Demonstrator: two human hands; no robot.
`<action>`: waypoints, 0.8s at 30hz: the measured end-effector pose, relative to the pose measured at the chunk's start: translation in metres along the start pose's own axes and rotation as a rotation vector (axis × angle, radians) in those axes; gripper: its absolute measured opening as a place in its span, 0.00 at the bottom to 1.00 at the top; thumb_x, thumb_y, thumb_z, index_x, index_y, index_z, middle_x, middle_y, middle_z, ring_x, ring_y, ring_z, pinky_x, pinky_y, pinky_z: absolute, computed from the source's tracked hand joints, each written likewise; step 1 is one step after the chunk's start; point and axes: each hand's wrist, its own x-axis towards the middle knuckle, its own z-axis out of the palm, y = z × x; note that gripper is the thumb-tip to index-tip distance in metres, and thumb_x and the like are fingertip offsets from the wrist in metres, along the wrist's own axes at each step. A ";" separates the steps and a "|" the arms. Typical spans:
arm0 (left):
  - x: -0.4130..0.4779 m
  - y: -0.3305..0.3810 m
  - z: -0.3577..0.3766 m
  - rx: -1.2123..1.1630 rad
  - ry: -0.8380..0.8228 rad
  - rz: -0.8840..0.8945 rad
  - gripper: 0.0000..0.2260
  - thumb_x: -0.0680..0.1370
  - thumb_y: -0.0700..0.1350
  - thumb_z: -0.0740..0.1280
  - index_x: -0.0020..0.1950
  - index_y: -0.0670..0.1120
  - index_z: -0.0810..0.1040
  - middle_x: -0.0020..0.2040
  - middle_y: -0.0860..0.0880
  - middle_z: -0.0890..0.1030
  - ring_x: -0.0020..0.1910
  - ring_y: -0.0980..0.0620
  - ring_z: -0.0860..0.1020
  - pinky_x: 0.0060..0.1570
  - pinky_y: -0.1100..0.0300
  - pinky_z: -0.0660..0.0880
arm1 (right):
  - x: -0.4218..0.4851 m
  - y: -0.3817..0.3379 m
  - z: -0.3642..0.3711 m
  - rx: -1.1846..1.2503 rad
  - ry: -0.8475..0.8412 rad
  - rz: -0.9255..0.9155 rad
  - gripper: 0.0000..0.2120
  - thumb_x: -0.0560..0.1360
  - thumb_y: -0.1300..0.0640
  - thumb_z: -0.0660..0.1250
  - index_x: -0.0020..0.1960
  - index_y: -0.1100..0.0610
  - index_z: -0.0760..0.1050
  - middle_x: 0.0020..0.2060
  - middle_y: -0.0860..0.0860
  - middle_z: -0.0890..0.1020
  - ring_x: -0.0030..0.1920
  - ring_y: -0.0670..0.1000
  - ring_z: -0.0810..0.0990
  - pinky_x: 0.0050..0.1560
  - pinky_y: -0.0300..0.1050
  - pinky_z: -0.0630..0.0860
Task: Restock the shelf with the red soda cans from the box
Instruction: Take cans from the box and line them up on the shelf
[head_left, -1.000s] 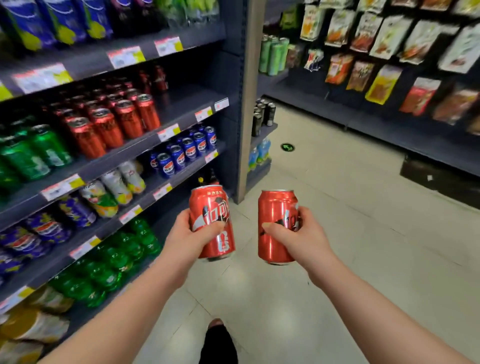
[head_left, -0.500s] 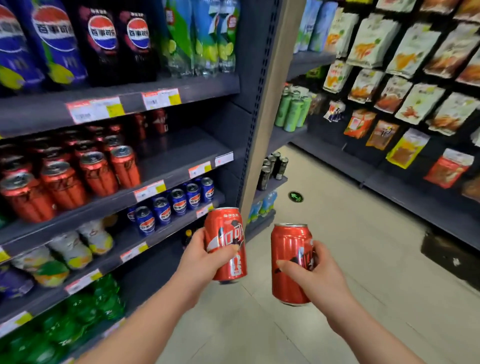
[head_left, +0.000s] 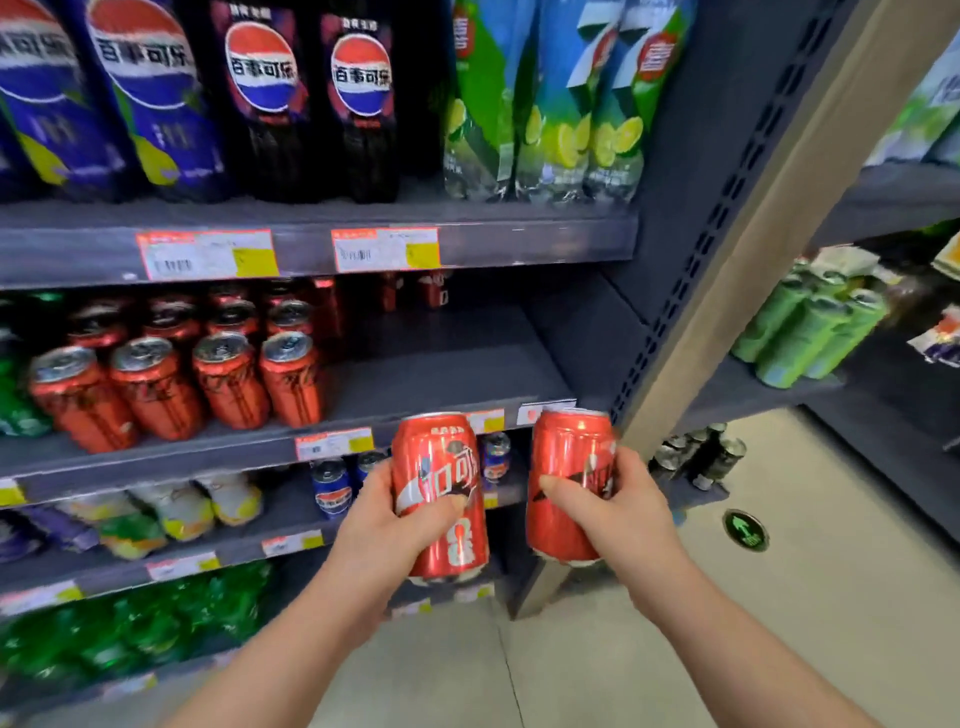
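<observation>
holding two red soda cans upright, in front of the shelf edge. first can (head_left: 441, 493): left hand (head_left: 384, 525), thumb and fingers wrapped round it. second can (head_left: 566, 483): right hand (head_left: 618, 514), same grip, just beside the first at three o'clock. shelf (head_left: 441, 384) bare at twelve o'clock; shelved cans (head_left: 171, 384) at ten o'clock.

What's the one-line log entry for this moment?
left hand grips left can | right hand grips right can | neither on shelf yet
</observation>
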 end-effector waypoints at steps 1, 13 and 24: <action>0.010 0.000 0.008 -0.014 0.043 0.004 0.25 0.60 0.46 0.74 0.55 0.53 0.73 0.49 0.49 0.82 0.43 0.51 0.83 0.38 0.57 0.78 | 0.022 -0.002 -0.001 -0.012 -0.036 -0.017 0.23 0.64 0.54 0.77 0.55 0.52 0.71 0.46 0.46 0.80 0.46 0.46 0.79 0.51 0.46 0.76; 0.131 -0.015 0.043 -0.076 0.247 0.156 0.24 0.59 0.45 0.71 0.54 0.55 0.74 0.42 0.54 0.85 0.40 0.57 0.84 0.33 0.65 0.78 | 0.220 -0.014 0.065 0.033 -0.198 -0.237 0.22 0.67 0.52 0.75 0.56 0.50 0.68 0.44 0.43 0.76 0.43 0.41 0.76 0.42 0.39 0.73; 0.229 -0.018 -0.006 -0.015 0.211 0.371 0.31 0.49 0.54 0.73 0.52 0.60 0.75 0.46 0.55 0.85 0.45 0.54 0.84 0.46 0.53 0.77 | 0.345 -0.004 0.137 -0.016 -0.011 -0.413 0.30 0.66 0.50 0.76 0.62 0.56 0.68 0.52 0.51 0.79 0.51 0.51 0.79 0.53 0.48 0.77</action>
